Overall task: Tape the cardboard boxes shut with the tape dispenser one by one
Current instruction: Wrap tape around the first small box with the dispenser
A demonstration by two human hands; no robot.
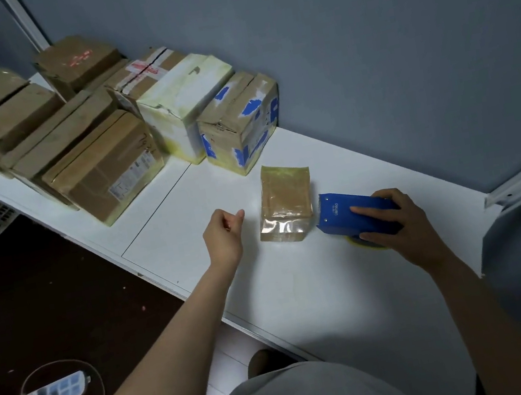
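Blue plastic under the fingers: gripping the tape dispenser (342,214) with the right hand (399,225), fingers curling over its top, pressing it down on the white table (302,287). Holding the left hand (223,238) just left of the small cardboard box (286,203), fingers curling in, nothing visible in them. Lying flat between both hands, looking glossy with tape already. Probably finishing this one; next, likely setting it aside and fetching another from the stacked boxes (107,168) by the wall.
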